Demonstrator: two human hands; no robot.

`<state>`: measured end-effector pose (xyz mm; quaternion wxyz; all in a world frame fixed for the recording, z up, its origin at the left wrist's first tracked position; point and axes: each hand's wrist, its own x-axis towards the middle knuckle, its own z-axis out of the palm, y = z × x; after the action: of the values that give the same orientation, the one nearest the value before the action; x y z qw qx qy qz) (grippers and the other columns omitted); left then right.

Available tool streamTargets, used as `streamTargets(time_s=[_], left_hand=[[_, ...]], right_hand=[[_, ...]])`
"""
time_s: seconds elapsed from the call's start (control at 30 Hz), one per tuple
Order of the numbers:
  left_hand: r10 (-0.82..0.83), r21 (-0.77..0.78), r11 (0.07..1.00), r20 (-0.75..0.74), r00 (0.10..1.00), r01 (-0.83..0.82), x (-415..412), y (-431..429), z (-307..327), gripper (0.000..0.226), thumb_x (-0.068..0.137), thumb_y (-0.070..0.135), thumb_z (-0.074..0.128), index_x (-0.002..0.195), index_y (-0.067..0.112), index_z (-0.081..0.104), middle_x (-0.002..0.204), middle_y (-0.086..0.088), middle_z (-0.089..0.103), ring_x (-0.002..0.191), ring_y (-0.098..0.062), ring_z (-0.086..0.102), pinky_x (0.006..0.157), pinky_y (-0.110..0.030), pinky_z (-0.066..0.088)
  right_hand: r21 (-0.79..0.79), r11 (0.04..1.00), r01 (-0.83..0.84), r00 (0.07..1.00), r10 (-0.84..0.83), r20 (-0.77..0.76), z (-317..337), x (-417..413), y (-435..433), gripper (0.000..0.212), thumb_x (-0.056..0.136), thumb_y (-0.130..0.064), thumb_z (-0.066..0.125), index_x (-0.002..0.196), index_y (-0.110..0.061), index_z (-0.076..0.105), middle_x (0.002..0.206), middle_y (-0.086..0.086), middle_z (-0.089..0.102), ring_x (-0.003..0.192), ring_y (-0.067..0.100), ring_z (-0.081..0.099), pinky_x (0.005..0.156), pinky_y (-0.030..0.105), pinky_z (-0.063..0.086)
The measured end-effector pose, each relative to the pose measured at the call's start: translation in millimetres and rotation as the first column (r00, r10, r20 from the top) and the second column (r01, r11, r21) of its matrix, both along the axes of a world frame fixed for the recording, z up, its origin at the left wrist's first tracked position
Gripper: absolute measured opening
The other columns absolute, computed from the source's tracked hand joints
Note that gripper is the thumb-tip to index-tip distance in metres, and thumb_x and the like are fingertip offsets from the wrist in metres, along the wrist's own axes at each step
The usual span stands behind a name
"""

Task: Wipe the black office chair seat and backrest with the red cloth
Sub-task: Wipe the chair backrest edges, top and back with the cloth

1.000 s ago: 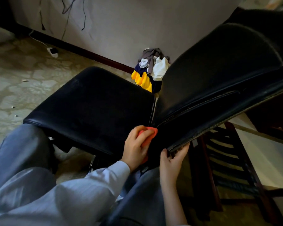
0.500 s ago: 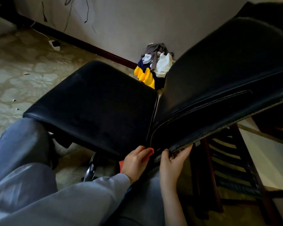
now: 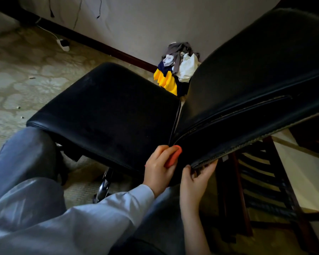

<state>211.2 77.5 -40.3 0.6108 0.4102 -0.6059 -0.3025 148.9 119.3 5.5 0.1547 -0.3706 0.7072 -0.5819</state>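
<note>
The black office chair fills the middle of the view, its seat (image 3: 107,107) to the left and its backrest (image 3: 256,74) leaning off to the right. My left hand (image 3: 158,166) grips the red cloth (image 3: 173,157) and holds it at the near end of the gap between seat and backrest. Most of the cloth is hidden under the fingers. My right hand (image 3: 197,179) holds the frayed near edge of the backrest, thumb on top and fingers underneath.
A pile of clothes (image 3: 177,69) in yellow, white and grey lies against the wall behind the chair. A dark wooden slatted chair (image 3: 261,184) stands close on the right. My legs in blue trousers (image 3: 22,166) are at the lower left. A white plug (image 3: 63,45) lies on the patterned floor.
My left hand with the red cloth dipped down to the seat's near edge, then came back up into the gap by the backrest. My right hand kept its hold on the backrest edge.
</note>
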Motion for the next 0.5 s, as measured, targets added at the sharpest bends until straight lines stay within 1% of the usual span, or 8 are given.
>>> streamTargets(time_s=[0.07, 0.13, 0.2, 0.27, 0.33, 0.37, 0.43, 0.5], left_hand=[[0.031, -0.016, 0.999, 0.03, 0.999, -0.03, -2.4, 0.4, -0.5, 0.026, 0.089, 0.022, 0.058, 0.113, 0.016, 0.064, 0.104, -0.002, 0.059, 0.087, -0.014, 0.062, 0.077, -0.03, 0.054], [0.04, 0.02, 0.999, 0.003, 0.999, -0.04, -5.7, 4.3, -3.9, 0.027, 0.089, 0.021, 0.058, 0.113, 0.014, 0.066, 0.102, -0.003, 0.061, 0.087, -0.01, 0.062, 0.077, -0.026, 0.053], [0.052, 0.102, 0.994, -0.101, 0.994, -0.041, -10.6, 9.3, -4.9, 0.028, 0.087, 0.018, 0.061, 0.114, 0.015, 0.067, 0.1, 0.003, 0.061, 0.089, -0.002, 0.06, 0.079, -0.018, 0.05], [0.075, 0.181, 0.983, -0.205, 0.976, -0.038, -16.1, 12.1, -4.4, 0.028, 0.084, 0.009, 0.065, 0.112, 0.015, 0.068, 0.097, 0.012, 0.059, 0.09, 0.005, 0.059, 0.08, -0.011, 0.046], [0.083, 0.248, 0.969, -0.274, 0.958, -0.013, -19.3, 14.4, -3.3, 0.032, 0.082, 0.002, 0.067, 0.11, 0.018, 0.066, 0.097, 0.015, 0.06, 0.09, 0.006, 0.06, 0.08, -0.009, 0.045], [0.075, 0.281, 0.96, -0.3, 0.951, 0.013, -19.8, 16.5, -4.0, 0.034, 0.082, 0.0, 0.067, 0.108, 0.021, 0.066, 0.096, 0.014, 0.061, 0.09, 0.004, 0.061, 0.08, -0.009, 0.045], [0.059, 0.351, 0.934, -0.33, 0.942, 0.064, -19.3, 20.5, -8.2, 0.035, 0.082, -0.002, 0.068, 0.103, 0.027, 0.068, 0.096, 0.011, 0.064, 0.09, 0.0, 0.063, 0.08, -0.012, 0.047], [0.059, 0.411, 0.908, -0.327, 0.943, 0.086, -16.1, 21.3, -14.5, 0.036, 0.083, 0.0, 0.068, 0.099, 0.032, 0.068, 0.097, 0.008, 0.066, 0.092, -0.001, 0.064, 0.083, -0.016, 0.048]], right_hand=[[-0.007, 1.0, -0.003, 1.0, 0.003, -0.012, -0.7, -0.6, 1.1, 0.084, 0.087, 0.01, 0.051, 0.137, -0.042, 0.008, 0.14, -0.006, 0.033, 0.122, -0.004, 0.036, 0.1, 0.015, 0.034], [-0.004, 1.0, 0.003, 1.0, -0.003, 0.001, -1.9, -1.6, 0.7, 0.084, 0.088, 0.01, 0.05, 0.138, -0.042, 0.007, 0.142, -0.006, 0.032, 0.122, -0.006, 0.034, 0.098, 0.01, 0.033], [0.0, 1.0, 0.01, 1.0, -0.01, 0.021, -3.7, -2.4, -0.9, 0.083, 0.088, 0.01, 0.049, 0.143, -0.037, 0.007, 0.144, -0.004, 0.031, 0.124, -0.002, 0.034, 0.097, 0.011, 0.032], [0.009, 1.0, 0.008, 0.999, -0.008, 0.032, -5.0, -2.7, -2.7, 0.082, 0.089, 0.009, 0.049, 0.147, -0.031, 0.006, 0.143, -0.004, 0.031, 0.122, -0.004, 0.033, 0.093, 0.006, 0.032], [0.013, 1.0, -0.003, 0.999, 0.002, 0.037, -5.7, -3.2, -3.1, 0.083, 0.089, 0.009, 0.049, 0.144, -0.034, 0.006, 0.14, -0.006, 0.032, 0.118, -0.01, 0.033, 0.089, 0.0, 0.031], [0.013, 1.0, -0.004, 0.999, 0.004, 0.032, -5.6, -3.3, -2.3, 0.082, 0.089, 0.009, 0.049, 0.141, -0.038, 0.006, 0.14, -0.006, 0.032, 0.117, -0.01, 0.033, 0.091, 0.001, 0.031], [0.011, 1.0, -0.003, 1.0, 0.003, 0.031, -5.2, -3.7, -0.3, 0.082, 0.089, 0.008, 0.05, 0.14, -0.04, 0.007, 0.142, -0.004, 0.033, 0.121, -0.005, 0.034, 0.098, 0.012, 0.031], [0.012, 1.0, -0.007, 0.999, 0.006, 0.042, -5.7, -4.9, 1.3, 0.083, 0.089, 0.008, 0.05, 0.144, -0.036, 0.006, 0.142, -0.004, 0.033, 0.122, -0.003, 0.034, 0.098, 0.013, 0.032]])
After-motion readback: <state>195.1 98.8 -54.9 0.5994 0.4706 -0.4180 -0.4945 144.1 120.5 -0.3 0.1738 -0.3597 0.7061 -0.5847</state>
